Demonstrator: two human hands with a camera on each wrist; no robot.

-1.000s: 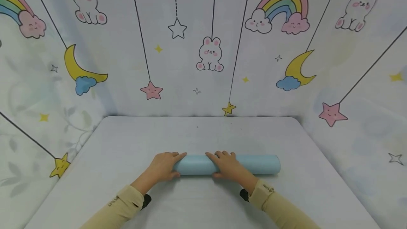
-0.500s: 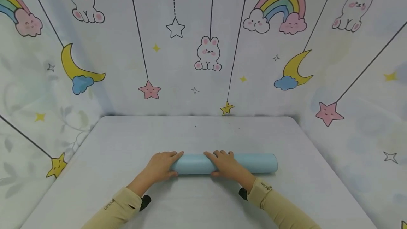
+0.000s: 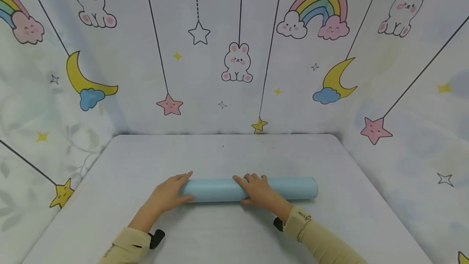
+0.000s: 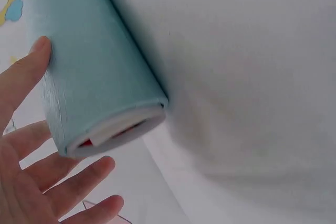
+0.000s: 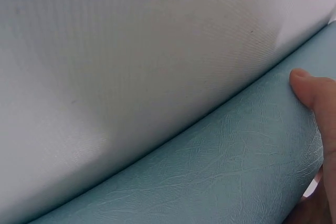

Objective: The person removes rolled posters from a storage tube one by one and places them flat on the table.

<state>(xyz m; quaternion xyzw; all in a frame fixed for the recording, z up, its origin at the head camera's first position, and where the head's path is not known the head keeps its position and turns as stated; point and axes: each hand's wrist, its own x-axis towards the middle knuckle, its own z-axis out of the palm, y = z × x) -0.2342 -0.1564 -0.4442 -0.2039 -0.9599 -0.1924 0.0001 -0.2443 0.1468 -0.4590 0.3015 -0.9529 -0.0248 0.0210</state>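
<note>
A light blue roll (image 3: 212, 190) with a creased, leather-like surface lies crosswise on the white table. My left hand (image 3: 170, 192) is at its left end, thumb against the side and fingers straight and spread. In the left wrist view the left hand (image 4: 44, 166) has its thumb touching the roll (image 4: 94, 61), and the other fingers spread past the end, where a white inner layer and a bit of red show. My right hand (image 3: 258, 190) holds the roll near its middle, thumb on the near side and fingers over the top. In the right wrist view, its thumb (image 5: 310, 85) lies along the roll (image 5: 220, 161).
The white table (image 3: 220, 231) has rounded far corners and a few dark specks near its back edge. A curtain (image 3: 205, 72) printed with rabbits, stars, moons and rainbows surrounds it on three sides. Dark wrist cameras (image 3: 156, 238) sit at the cuffs.
My left hand has slid left along the roll to its end and its fingers have spread. My right hand keeps its hold and the roll has barely moved.
</note>
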